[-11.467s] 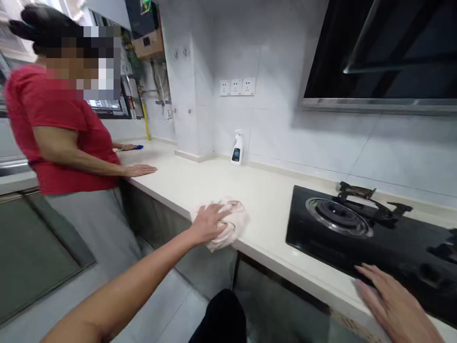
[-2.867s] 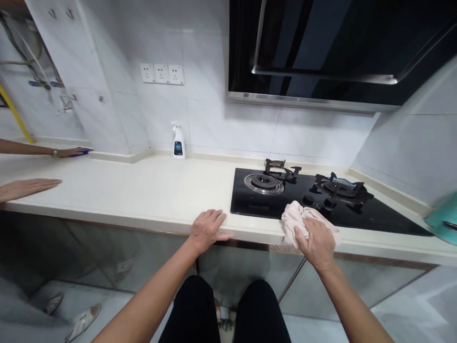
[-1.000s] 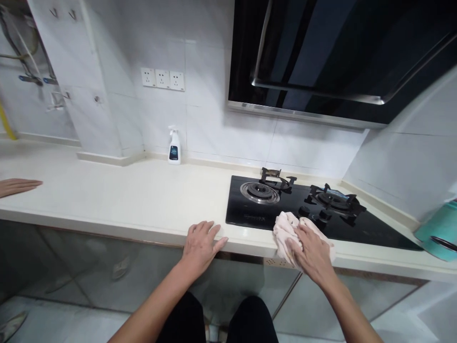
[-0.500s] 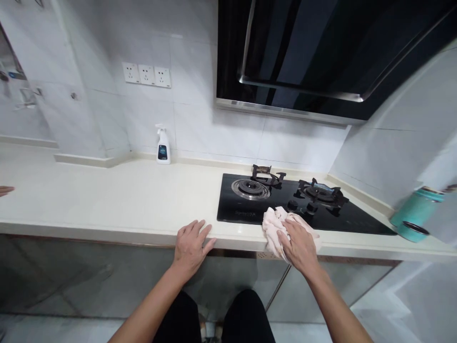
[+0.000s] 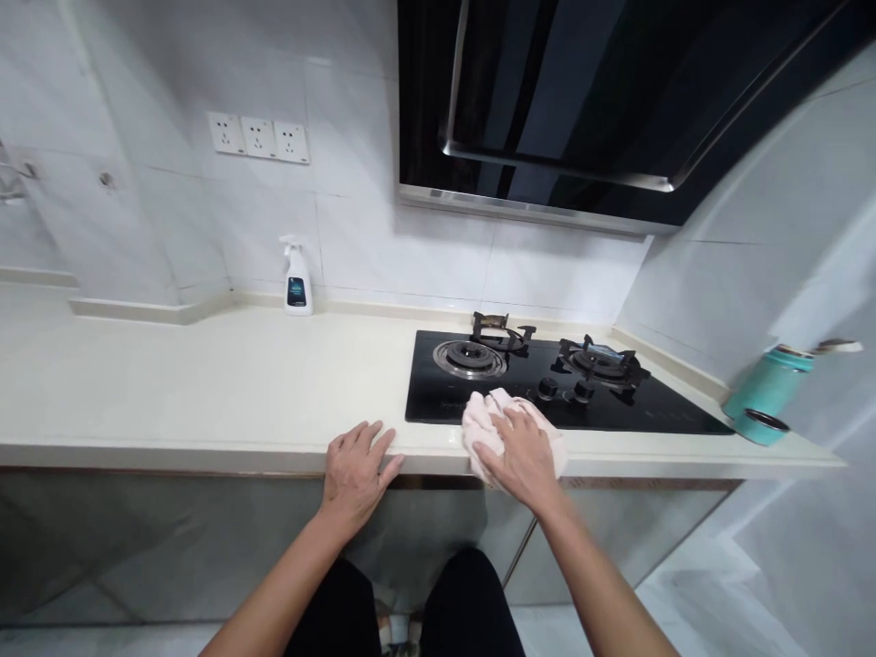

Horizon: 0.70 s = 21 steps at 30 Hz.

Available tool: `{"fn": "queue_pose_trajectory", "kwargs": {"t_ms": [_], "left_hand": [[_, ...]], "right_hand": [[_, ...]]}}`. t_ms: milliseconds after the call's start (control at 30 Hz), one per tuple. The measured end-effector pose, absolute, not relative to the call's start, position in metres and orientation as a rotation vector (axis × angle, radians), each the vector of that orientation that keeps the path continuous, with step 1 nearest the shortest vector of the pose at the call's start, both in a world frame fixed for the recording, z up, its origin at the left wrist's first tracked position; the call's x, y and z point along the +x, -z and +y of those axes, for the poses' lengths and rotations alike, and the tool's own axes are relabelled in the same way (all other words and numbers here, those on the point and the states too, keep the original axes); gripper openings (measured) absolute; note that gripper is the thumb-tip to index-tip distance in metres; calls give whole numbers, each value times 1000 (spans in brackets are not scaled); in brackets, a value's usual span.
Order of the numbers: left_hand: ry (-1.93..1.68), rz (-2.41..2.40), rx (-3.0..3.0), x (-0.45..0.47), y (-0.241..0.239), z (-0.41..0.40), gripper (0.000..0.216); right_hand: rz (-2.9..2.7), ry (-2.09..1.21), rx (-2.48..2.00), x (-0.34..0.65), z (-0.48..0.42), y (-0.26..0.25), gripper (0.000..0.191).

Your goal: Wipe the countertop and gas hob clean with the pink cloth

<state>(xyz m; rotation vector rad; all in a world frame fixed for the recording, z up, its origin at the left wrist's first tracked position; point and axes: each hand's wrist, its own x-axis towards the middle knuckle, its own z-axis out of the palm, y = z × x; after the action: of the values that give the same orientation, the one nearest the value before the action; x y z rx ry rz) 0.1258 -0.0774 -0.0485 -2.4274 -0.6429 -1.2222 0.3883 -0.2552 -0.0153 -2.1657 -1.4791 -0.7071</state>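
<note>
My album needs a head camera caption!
Right hand presses a pink cloth by the gas hob; left hand rests on the counter.

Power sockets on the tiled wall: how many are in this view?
3. They sit side by side on the tiled wall: the left socket, the middle socket and the right socket, above the spray bottle. Others could lie out of frame.

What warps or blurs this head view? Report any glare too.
Head view: wide-angle stretching leans the tiled wall toward the frame edges; bluish glare lies across the black range hood; the right hand shows no obvious motion blur.
</note>
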Motion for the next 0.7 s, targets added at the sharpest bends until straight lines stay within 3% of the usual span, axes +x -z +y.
{"fn": "queue_pose_trajectory", "kwargs": {"t_ms": [300, 700], "left_hand": [[1261, -574, -2371, 124, 50, -70, 29], [1249, -602, -2446, 123, 43, -77, 28]], "right_hand": [[-1547, 677, -1959, 360, -234, 20, 41], [-1400, 888, -1989, 478, -312, 43, 42]]}}
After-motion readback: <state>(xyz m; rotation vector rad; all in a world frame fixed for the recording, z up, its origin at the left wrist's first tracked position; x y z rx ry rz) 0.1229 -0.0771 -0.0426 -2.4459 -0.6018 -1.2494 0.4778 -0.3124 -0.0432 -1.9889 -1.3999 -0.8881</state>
